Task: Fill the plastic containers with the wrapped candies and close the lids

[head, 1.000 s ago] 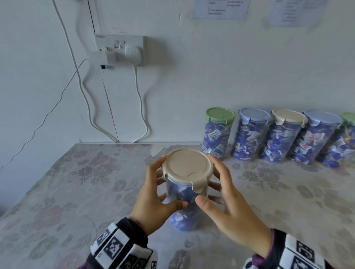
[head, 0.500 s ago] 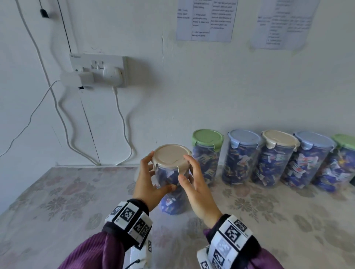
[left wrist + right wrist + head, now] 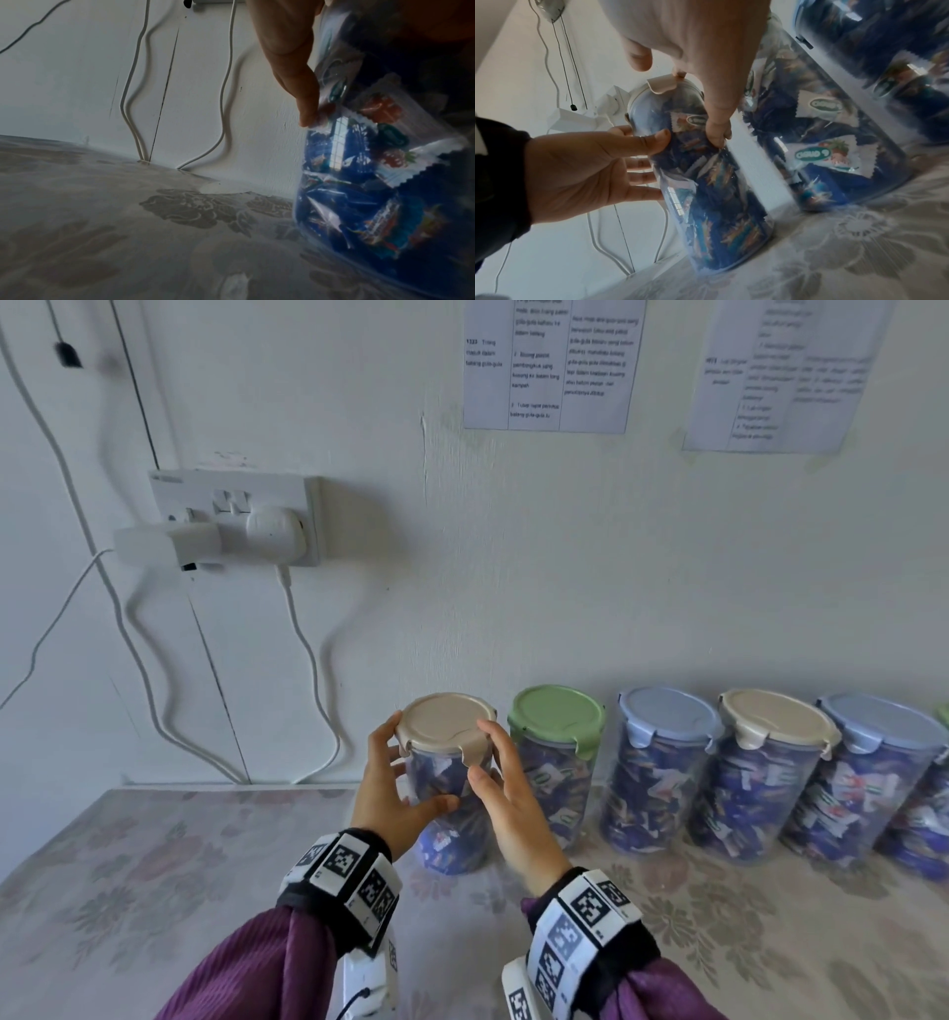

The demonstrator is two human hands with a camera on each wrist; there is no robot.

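Both forearms, in purple sleeves with marker-printed wristbands, reach forward over the table. The left hand cups the left side of a clear plastic container: its thumb lies across the near wall and its fingers, spread slightly apart, wrap the far side. The right hand meets the container from the right, with the thumb pressed on the wall below the lid and the fingers extended, loosely apart, along the lid's rim. The container stands on the table near the wall, its base on the floral tablecloth, at the left end of a row. It is packed with wrapped candies, mostly blue with some white wrappers, and is capped by a beige lid whose clasp tabs hang down over the rim. Just beside it to the right stands a green-lidded container, then a blue-lidded container, a second beige-lidded container and another blue-lidded container, all closed and filled with the same candies. A wall socket with white cables sits above left.
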